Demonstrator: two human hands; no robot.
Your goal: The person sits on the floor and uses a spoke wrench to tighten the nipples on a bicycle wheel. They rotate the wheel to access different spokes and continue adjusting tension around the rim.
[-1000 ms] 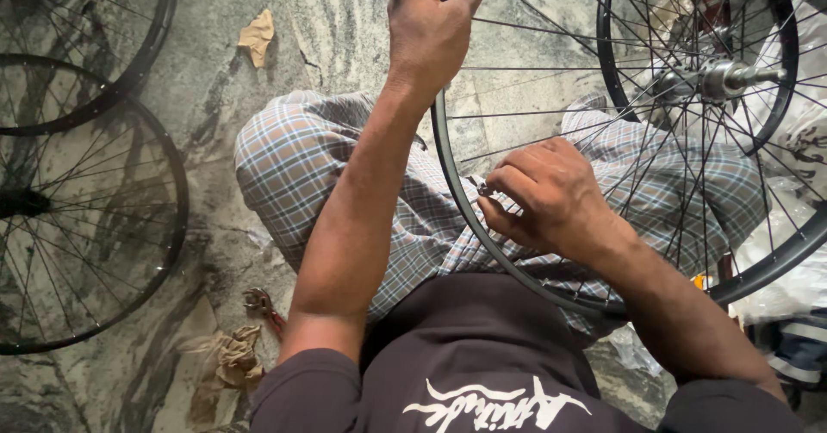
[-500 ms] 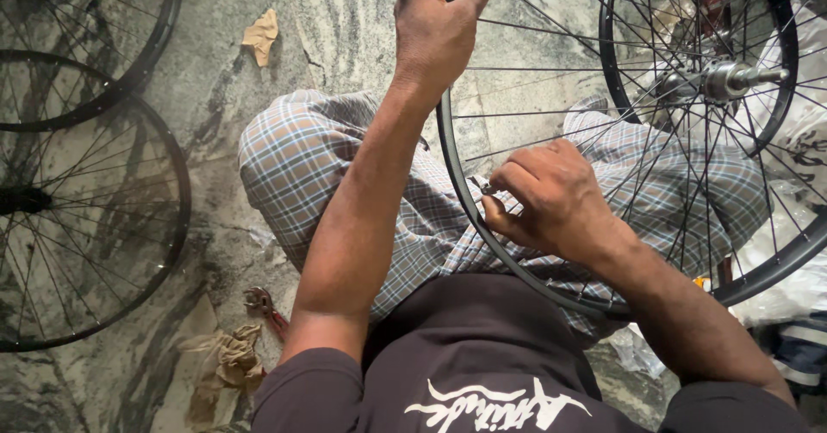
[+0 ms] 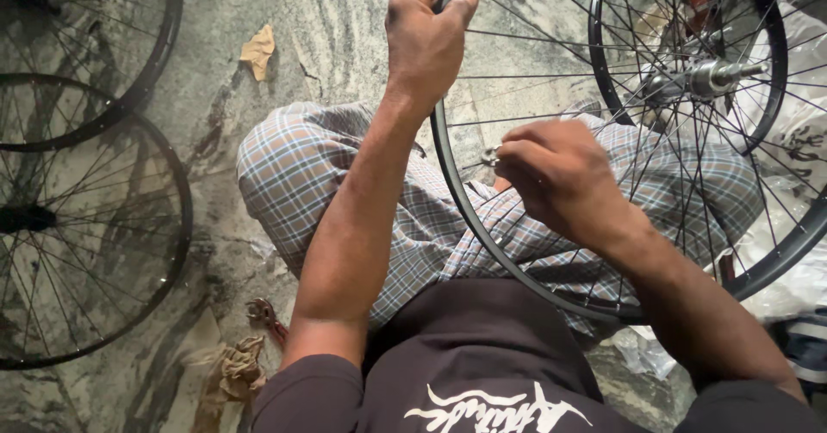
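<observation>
The black spoked bicycle wheel rim (image 3: 482, 235) stands nearly on edge across the person's lap, its plane running away from the body, so the arc of the rim sweeps from the top edge of the view down past the checked trouser knees (image 3: 284, 174) and curves back to the right. The left hand (image 3: 425, 41) is closed around the rim high up, thumb and fingers wrapped over the black metal, arm stretched out straight. The right hand (image 3: 560, 179) sits lower and closer to the body, inside the circle of the rim, its fingers pinched together on a small silver tool or nipple (image 3: 491, 157) at the end of 1 thin spoke; what exactly is pinched is too small to tell. So the right hand is the nearer of the 2 to the spoke ends, just beside the inner face of the rim, while the left hand steadies the far part. The silver hub and axle (image 3: 702, 78) lies up and to the right of the right hand, well apart from it. Behind it a 2nd, smaller black wheel (image 3: 603, 97) overlaps. On the grey marbled stone floor (image 3: 336, 19), 2 more black spoked wheels (image 3: 172, 226) lie flat toward the left edge, and a brown crumpled rag (image 3: 233, 373) sits near the lower edge.
</observation>
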